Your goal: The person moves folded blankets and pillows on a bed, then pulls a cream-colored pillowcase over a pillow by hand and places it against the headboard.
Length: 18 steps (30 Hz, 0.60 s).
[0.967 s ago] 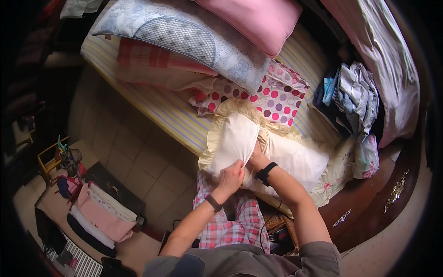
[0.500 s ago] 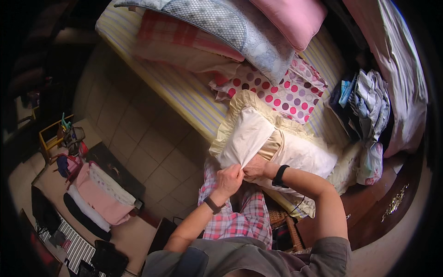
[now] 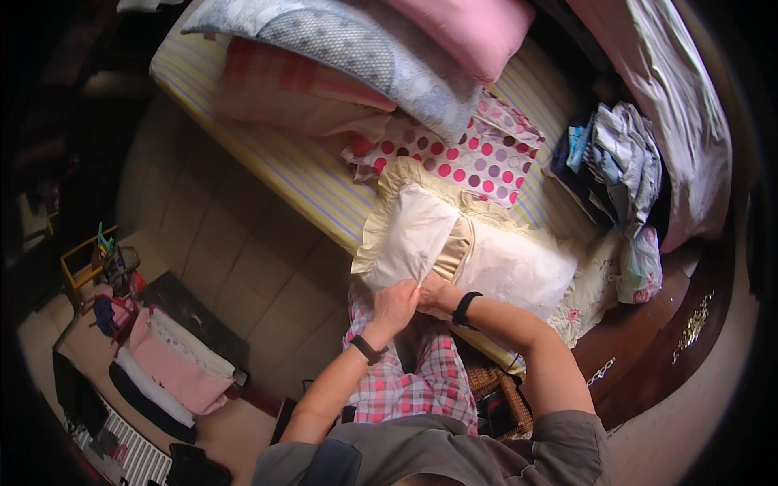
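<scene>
In the middle of the frame, a white pillow (image 3: pixel 502 263) lay at the edge of the bed (image 3: pixel 267 158), half inside a cream pillowcase (image 3: pixel 409 235) with a frilly rim. Both hands met at the near edge of that pillowcase, just below the middle of the picture. The left hand (image 3: pixel 395 305) was closed, pinching the cloth between its fingers. The right hand (image 3: pixel 432 293) touched the same edge right beside it, and it seemed to grip the cloth too, though its fingers were partly hidden.

The pillow looked soft, puffy and light. It would probably squash and bend when pushed, and it would not break. The pillowcase looked thin and floppy, maybe a bit smooth and slippery where a shiny gold band (image 3: pixel 455 247) ran across it. The open edge, where the hands were, seemed the best place to hold it.

There was one white pillow and one cream pillowcase. Above them lay one pink-spotted cloth (image 3: pixel 470 158). In the upper part of the frame, three more pillows were stacked: one pink pillow (image 3: pixel 478 28), one grey-blue pillow (image 3: pixel 373 49) and one red-striped pillow (image 3: pixel 284 77). At the right was one pile of clothes (image 3: pixel 624 162). Each wrist wore one dark band, so two in all.
</scene>
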Available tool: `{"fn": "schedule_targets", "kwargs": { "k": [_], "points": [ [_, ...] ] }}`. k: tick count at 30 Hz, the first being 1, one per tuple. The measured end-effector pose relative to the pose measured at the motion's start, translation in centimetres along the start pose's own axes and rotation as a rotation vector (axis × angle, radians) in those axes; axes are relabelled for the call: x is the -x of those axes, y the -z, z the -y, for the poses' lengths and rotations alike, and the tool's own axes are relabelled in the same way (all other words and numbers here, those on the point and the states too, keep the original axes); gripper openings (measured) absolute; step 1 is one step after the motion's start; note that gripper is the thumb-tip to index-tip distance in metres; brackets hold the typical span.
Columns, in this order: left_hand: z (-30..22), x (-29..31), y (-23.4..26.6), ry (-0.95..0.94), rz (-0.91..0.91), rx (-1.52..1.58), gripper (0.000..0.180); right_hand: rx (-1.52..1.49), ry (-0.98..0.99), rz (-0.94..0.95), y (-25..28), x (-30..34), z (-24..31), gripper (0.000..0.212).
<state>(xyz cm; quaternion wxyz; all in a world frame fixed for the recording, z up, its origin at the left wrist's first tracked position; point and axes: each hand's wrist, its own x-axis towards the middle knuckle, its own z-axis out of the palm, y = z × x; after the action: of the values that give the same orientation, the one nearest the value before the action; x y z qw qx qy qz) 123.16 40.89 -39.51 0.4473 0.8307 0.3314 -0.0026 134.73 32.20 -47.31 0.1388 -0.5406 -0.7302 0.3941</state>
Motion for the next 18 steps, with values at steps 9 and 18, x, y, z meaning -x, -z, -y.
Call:
{"fn": "schedule_targets", "kwargs": {
  "k": [9,18],
  "points": [
    [0.6,-4.2,-3.6,-0.044,0.112,0.263,0.036,0.390,-0.315,0.033,10.5,7.5,1.8,0.015],
    [5.6,-9.1,-7.5,0.212,0.463,0.666,0.036,0.408,-0.290,0.045,9.2,0.3,-3.4,0.018]
  ]
}}
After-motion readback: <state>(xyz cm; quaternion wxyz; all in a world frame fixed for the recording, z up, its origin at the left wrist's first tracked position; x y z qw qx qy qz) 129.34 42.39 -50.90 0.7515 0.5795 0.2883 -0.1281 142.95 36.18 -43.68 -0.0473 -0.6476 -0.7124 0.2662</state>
